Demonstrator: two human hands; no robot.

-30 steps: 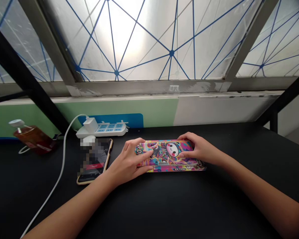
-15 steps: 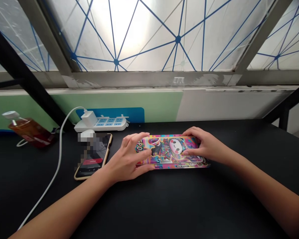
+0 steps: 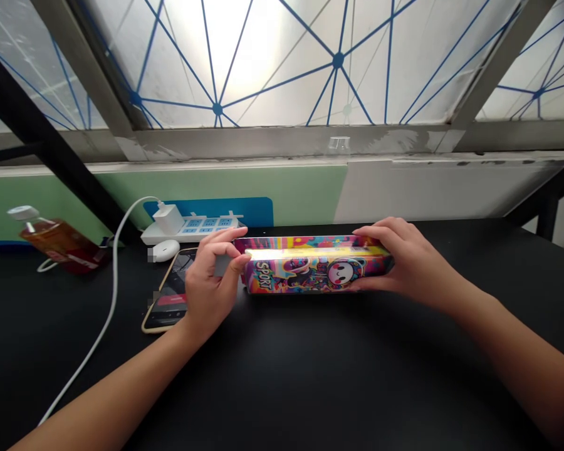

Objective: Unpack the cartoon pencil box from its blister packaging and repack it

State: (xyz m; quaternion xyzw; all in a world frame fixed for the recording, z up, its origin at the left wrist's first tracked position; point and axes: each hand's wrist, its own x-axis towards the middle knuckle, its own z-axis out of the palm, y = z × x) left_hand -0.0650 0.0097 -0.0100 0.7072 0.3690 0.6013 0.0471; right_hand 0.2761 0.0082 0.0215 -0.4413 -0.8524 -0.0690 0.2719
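Note:
A flat, colourful pencil box (image 3: pixel 305 275) with a cartoon face and the word SPORT is tipped up at the middle of the black table, its long narrow side facing upward. My left hand (image 3: pixel 214 275) grips its left end, thumb and fingers pinching the upper corner. Around the right end my right hand (image 3: pixel 407 260) is closed, fingers over the top edge and thumb low on the printed face. The back of the box is hidden from me.
Left of the box lies a phone (image 3: pixel 169 300) in a tan case, with a white rounded object (image 3: pixel 163 250) behind it. A power strip (image 3: pixel 202 228) with a plugged charger, a white cable (image 3: pixel 114 275) and a tilted drink bottle (image 3: pixel 66 244) are farther left.
The pencil box lay flat with its printed face up; now it is tilted up with that face toward me. Both hands have shifted their hold to its ends.

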